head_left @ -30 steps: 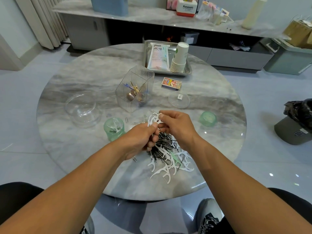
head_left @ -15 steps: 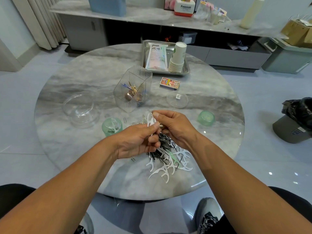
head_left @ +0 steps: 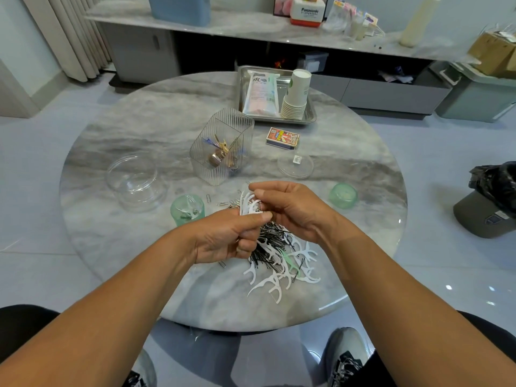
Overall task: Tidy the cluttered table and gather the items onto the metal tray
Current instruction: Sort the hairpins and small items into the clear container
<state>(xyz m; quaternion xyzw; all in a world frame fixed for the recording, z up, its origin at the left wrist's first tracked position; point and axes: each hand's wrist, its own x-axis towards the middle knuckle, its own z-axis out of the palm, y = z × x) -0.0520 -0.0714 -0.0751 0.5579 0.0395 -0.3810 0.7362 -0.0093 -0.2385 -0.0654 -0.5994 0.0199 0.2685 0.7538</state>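
Observation:
My left hand (head_left: 223, 238) grips a bunch of white floss picks (head_left: 249, 204) upright above the table. My right hand (head_left: 293, 208) pinches the top of that same bunch. Below the hands lies a mixed pile of white floss picks (head_left: 279, 275) and black hairpins (head_left: 268, 247). The metal tray (head_left: 311, 114) sits at the far side, holding a plastic packet (head_left: 261, 93) and a stack of paper cups (head_left: 296, 96). A green cup (head_left: 186, 209) with a few picks inside stands left of my hands.
A ribbed clear container (head_left: 223, 146) with clips stands mid-table. A clear round bowl (head_left: 134, 181) is at the left, a clear lid (head_left: 296, 166) and a matchbox (head_left: 282, 138) near the tray, a green lid (head_left: 343, 195) at the right. Paper clips (head_left: 220, 203) lie scattered.
Both hands stay together over the pile. The bunch of picks has shifted a little higher in my left hand, and my right fingers have moved along its top.

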